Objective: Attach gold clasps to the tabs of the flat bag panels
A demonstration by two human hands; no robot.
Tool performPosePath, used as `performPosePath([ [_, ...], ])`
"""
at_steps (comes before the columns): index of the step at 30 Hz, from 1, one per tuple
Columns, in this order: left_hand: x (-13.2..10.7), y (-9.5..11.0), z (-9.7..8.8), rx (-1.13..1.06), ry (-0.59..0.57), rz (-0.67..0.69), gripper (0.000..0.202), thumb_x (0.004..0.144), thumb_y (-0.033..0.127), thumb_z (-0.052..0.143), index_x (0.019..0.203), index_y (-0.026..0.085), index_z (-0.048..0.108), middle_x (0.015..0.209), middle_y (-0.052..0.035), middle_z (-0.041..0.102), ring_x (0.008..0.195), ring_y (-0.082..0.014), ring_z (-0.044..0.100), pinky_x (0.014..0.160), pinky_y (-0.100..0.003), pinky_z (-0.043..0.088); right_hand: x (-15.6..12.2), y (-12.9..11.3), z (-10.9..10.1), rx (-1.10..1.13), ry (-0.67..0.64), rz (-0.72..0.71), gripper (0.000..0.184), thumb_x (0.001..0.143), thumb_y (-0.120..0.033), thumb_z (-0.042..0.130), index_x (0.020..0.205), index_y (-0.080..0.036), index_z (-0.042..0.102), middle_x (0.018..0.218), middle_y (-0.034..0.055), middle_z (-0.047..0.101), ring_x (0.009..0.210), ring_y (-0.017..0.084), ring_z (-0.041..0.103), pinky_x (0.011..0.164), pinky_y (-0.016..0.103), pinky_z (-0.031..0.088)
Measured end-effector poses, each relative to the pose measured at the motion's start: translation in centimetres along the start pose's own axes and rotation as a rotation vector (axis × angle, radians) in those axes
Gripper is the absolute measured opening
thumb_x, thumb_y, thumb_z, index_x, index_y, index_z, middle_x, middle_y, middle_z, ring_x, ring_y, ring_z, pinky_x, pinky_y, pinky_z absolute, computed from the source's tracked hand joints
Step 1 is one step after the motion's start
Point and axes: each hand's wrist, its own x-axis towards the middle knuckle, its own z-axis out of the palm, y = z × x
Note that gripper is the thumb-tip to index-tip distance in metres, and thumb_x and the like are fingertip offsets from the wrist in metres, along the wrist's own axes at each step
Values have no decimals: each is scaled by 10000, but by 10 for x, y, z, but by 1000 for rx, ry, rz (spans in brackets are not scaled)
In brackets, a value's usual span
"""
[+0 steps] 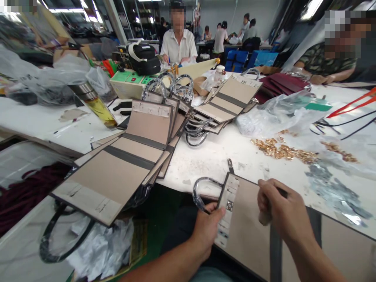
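A flat beige handbag panel (249, 203) with dark edging lies tilted across my lap and the table's front edge. My left hand (208, 227) grips its left edge, thumb on the whitish reinforcing strip, beside a small metal fitting (230, 205). A black plastic-wrapped handle (202, 187) loops out from that edge, and a short strap with a metal clasp (230, 165) sticks up at the corner. Above the panel's middle, my right hand (279, 203) is closed around a short tool-like object, mostly hidden; a brownish rounded end (264, 218) shows below the fingers.
Stacked beige bag panels (138, 145) with wrapped handles overhang the table at left; another stack (226, 98) lies behind. Gold metal pieces (282, 150) and flat silver plates (335, 192) spread at right. A glass bottle (98, 105) leans left. A co-worker (179, 43) sits opposite, another at right.
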Motion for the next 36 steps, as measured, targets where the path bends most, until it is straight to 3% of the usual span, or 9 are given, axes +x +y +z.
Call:
performPosePath([
  [3,-3,-1,-2,6,-1,-23,533,616,552,947,882,121,781,742,-80,753,658,-211,685,657,-305,517,13,13,-1,-313,-166,138,304,900,-524,663,789,-250,731,699,0,729,667,208,679,650,314,485],
  [6,-6,0,-6,26,-23,-63,540,633,570,940,891,125,775,748,-84,757,670,-214,692,664,-301,512,20,28,11,-477,-207,115,231,901,-469,648,977,-300,787,953,4,808,936,268,735,819,354,486],
  [11,-15,9,-27,126,-70,-38,638,733,565,894,1179,140,733,1081,-154,789,989,-309,747,866,-375,561,28,35,27,-652,-164,93,231,968,-418,581,979,-293,775,991,24,811,937,285,733,735,340,426],
  [17,-32,51,-53,713,292,585,644,1019,502,559,1576,241,369,1586,-160,488,1383,-333,556,1121,-511,498,40,30,24,-646,-187,49,249,991,-378,559,910,-256,761,927,51,802,900,273,737,703,323,387],
  [19,-29,65,-44,998,238,844,582,1034,394,542,1579,272,378,1620,-134,447,1436,-327,502,1183,-537,447,40,29,25,-652,-187,35,247,999,-364,557,910,-249,757,932,56,801,895,269,738,695,319,380],
  [22,-9,77,-17,1389,-81,1045,581,997,270,561,1564,242,441,1615,-116,486,1509,-316,426,1257,-552,366,37,28,26,-659,-177,12,241,1013,-359,558,934,-243,754,961,60,802,893,266,741,692,317,379],
  [26,24,78,13,1713,-342,892,699,936,291,634,1588,149,425,1648,-127,457,1545,-313,389,1305,-595,258,31,29,25,-649,-156,-10,220,1018,-347,572,980,-237,759,1009,56,802,938,274,751,724,321,411],
  [31,35,82,18,1792,-365,791,735,940,352,650,1608,173,399,1689,-97,392,1559,-277,367,1321,-586,197,17,37,19,-624,-178,-53,204,1019,-308,591,1120,-273,765,1102,33,783,1020,263,748,778,321,467],
  [36,37,88,18,1768,-366,779,708,919,340,674,1578,209,451,1663,-87,442,1530,-278,411,1305,-568,235,4,42,22,-723,-191,-103,278,1056,-330,528,1263,-307,712,1158,29,740,954,248,762,687,313,468],
])
